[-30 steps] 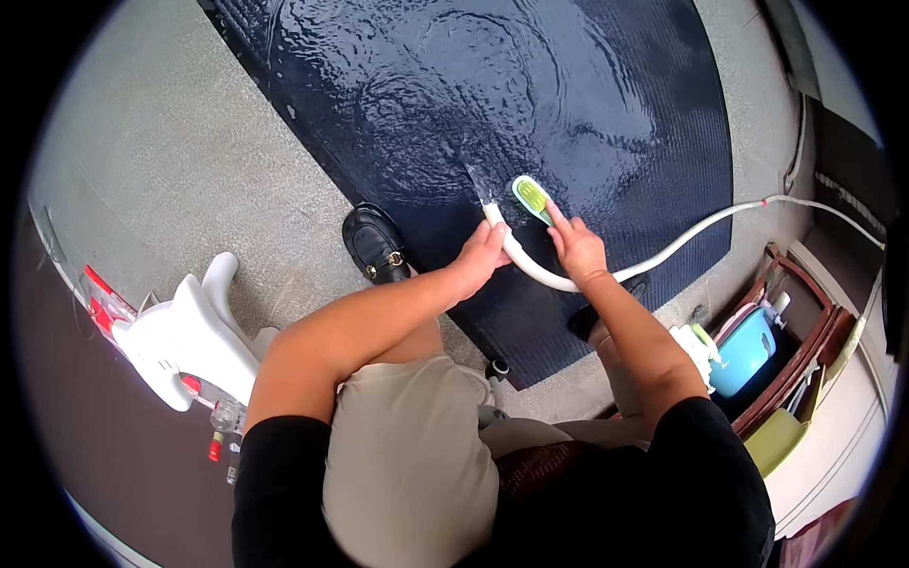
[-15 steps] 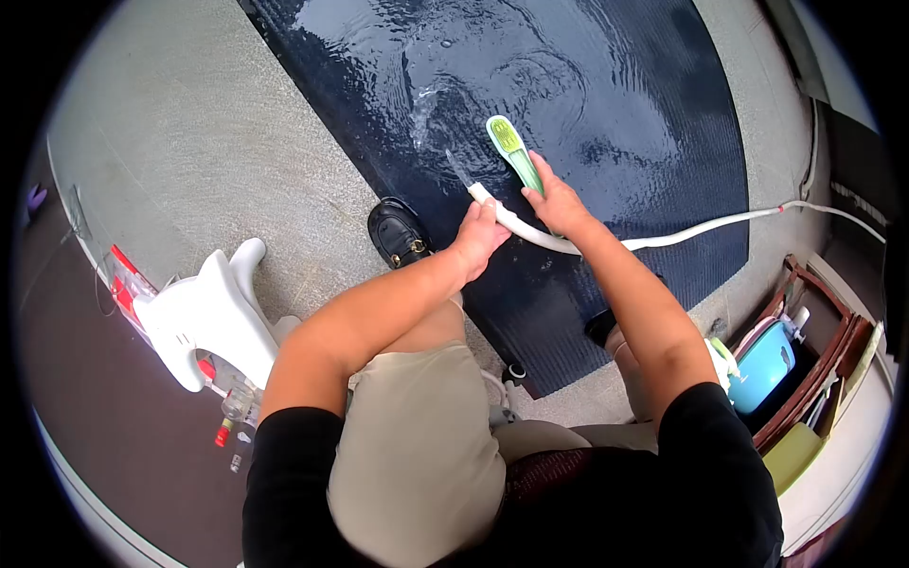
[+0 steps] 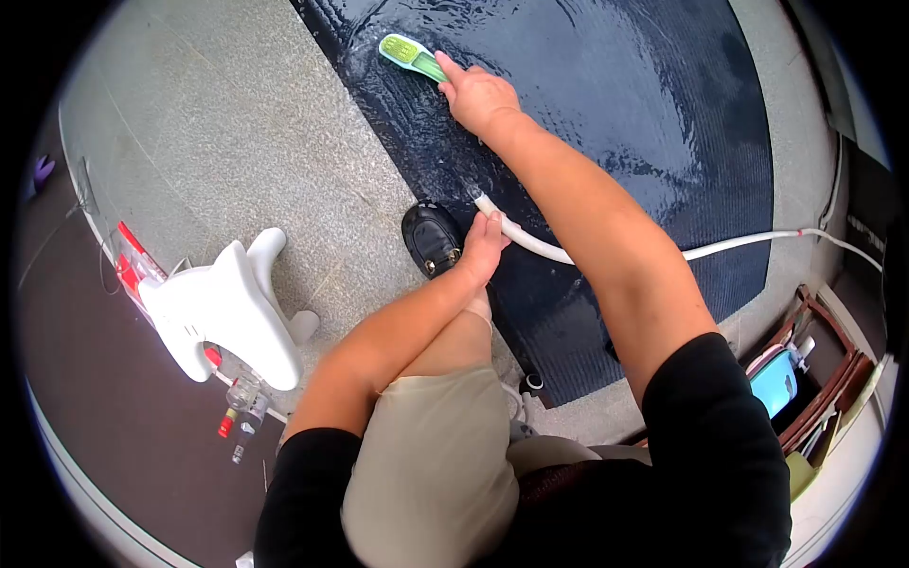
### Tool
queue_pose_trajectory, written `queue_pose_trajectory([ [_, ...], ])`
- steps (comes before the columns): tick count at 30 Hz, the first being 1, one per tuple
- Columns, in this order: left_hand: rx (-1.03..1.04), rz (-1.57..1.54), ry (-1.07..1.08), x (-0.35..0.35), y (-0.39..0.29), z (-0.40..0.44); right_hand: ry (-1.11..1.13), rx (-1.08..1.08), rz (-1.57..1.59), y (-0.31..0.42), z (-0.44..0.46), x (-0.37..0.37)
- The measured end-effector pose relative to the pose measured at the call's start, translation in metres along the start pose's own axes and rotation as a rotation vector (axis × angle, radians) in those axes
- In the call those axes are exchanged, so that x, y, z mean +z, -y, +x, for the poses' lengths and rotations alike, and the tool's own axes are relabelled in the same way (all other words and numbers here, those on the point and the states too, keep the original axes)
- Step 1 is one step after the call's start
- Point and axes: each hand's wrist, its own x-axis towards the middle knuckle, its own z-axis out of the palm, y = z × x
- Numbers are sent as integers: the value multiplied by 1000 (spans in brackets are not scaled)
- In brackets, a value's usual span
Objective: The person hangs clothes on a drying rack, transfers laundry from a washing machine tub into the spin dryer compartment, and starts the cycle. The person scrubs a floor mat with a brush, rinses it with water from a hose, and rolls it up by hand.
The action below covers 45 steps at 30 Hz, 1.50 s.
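Note:
My left hand [image 3: 484, 248] is wrapped round a white hose [image 3: 540, 246] near its end, and water runs from the mouth onto a dark ribbed mat [image 3: 606, 85]. Farther out, my right hand [image 3: 478, 95] grips the handle of a green and white scrubbing brush [image 3: 407, 53]. The brush head lies over the wet mat near its left edge, its yellow-green side facing up. Water covers much of the mat's surface.
A black shoe [image 3: 432, 239] stands at the mat's left edge. Left on the floor is a white plastic stool [image 3: 222, 308], with clear bottles [image 3: 248, 398] beside it. At the right, a brown rack [image 3: 833, 379] holds a blue basin [image 3: 775, 381]. The hose trails off to the right.
My right hand has carried the brush forward and left, toward the mat's left edge. My left hand still holds the hose, whose end sits slightly lower in view.

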Motion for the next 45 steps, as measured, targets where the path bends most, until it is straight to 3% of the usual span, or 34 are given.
queue_pose_trajectory([
  [4, 40, -72, -19, -8, 6, 10, -27, 87, 105, 13, 4, 10],
  [9, 60, -50, -32, -3, 2, 10, 167, 41, -97, -22, -107, 4],
  [20, 138, -40, -3, -9, 10, 15, -11, 162, 32, 21, 13, -3],
  [25, 115, -73, -26, -3, 1, 13, 225, 136, -73, -1, -93, 6],
  [28, 104, -106, -27, -2, 0, 8, 233, 83, -80, 2, -103, 4],
  [30, 110, -93, -42, -3, -6, 13, 243, 61, -86, 17, -63, -12],
  [32, 79, -75, -84, -4, -2, 12, 98, -19, -43, 32, -7, -8],
  [35, 121, -64, -67, -7, 5, 18, 162, 127, 35, 69, 66, -15],
  [40, 202, -27, -106, 0, -12, 5, 164, -44, 12, 54, -2, 10],
  [41, 122, -74, -111, -2, -6, 11, 194, -70, -26, 40, -31, 10],
  [45, 163, -60, -34, -7, 5, 16, 365, 43, -173, -27, -121, -6],
])
